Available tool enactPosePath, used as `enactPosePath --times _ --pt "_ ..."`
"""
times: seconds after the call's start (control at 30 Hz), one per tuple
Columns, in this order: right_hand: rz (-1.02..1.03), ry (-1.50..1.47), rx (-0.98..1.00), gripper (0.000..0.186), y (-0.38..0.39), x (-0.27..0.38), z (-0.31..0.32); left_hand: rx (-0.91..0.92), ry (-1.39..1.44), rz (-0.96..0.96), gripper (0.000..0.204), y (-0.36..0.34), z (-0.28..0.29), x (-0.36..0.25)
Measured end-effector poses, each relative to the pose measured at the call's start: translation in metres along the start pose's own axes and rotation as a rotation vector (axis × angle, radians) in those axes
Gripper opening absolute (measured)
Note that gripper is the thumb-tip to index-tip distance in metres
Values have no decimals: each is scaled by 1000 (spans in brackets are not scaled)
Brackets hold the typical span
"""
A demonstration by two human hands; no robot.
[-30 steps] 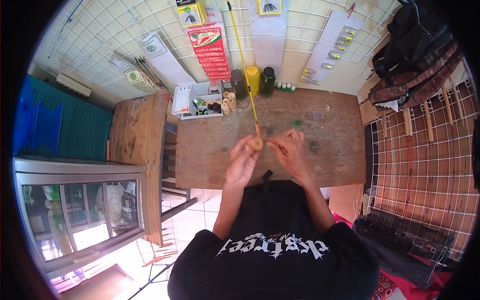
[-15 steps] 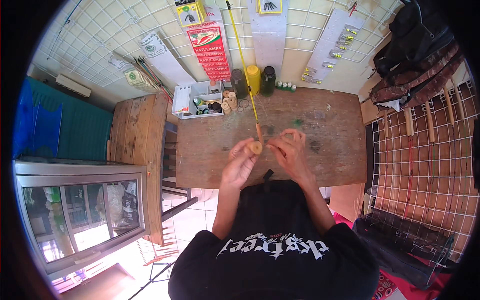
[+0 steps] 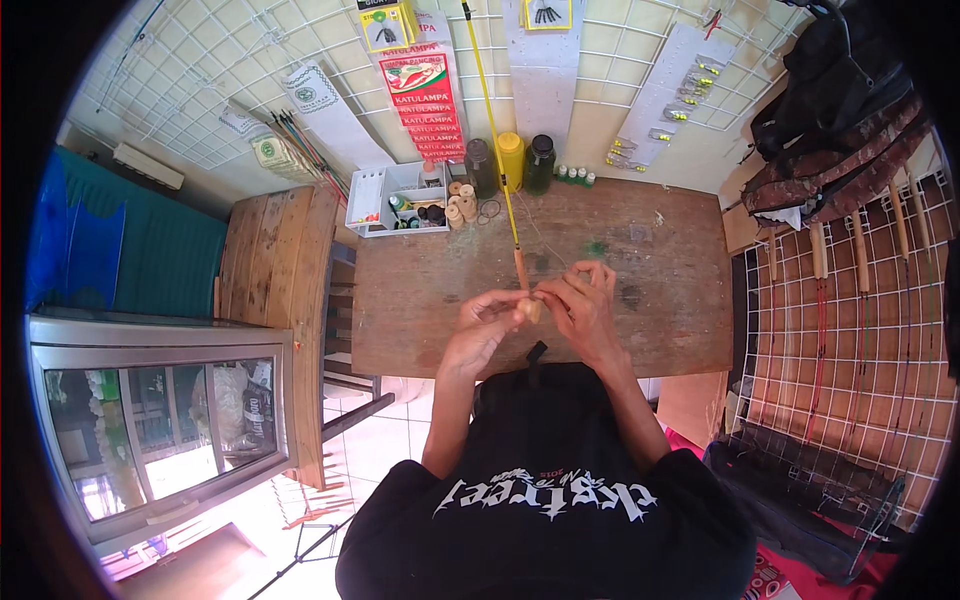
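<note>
My left hand (image 3: 480, 328) is closed on a small tan spool (image 3: 531, 311), pinched between the thumb and fingers above the near part of the table. Close against its right side, my right hand (image 3: 588, 308) is pinched, and a thin pale thread (image 3: 541, 238) curves over the tabletop down to its fingers. Just beyond both hands lies a fishing rod with a thin yellow shaft (image 3: 487, 95) and a brown handle (image 3: 521, 268). The handle's near end comes up to my left fingertips; whether they touch it I cannot tell.
Several wooden spools (image 3: 461, 203) stand beside a white divided tray (image 3: 402, 183) on the wooden table (image 3: 660, 290). Behind are dark and yellow bottles (image 3: 510, 162) and small vials (image 3: 575, 175). Rods hang on a rack (image 3: 863, 250) at right; a glass-fronted cabinet (image 3: 165, 430) stands left.
My left hand has brought the spool rightward to my right fingertips and turned it, so its holed end no longer faces up. My right hand has barely moved.
</note>
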State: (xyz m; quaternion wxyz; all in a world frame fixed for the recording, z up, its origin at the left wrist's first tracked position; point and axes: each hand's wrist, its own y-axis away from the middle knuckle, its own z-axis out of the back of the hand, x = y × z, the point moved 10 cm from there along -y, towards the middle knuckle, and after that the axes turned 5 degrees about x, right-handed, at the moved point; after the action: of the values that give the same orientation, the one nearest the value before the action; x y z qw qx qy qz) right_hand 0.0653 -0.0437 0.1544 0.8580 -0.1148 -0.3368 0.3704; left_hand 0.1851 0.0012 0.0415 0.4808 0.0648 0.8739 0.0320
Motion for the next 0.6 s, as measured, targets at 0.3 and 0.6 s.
enactPosePath --times 0.3,0.6 --pt "61 11 73 15 2 12 -20 -426 519 -166 23 -8 24 16" --pt "119 37 114 17 -13 -10 -31 -432 -7 -169 29 -15 30 11"
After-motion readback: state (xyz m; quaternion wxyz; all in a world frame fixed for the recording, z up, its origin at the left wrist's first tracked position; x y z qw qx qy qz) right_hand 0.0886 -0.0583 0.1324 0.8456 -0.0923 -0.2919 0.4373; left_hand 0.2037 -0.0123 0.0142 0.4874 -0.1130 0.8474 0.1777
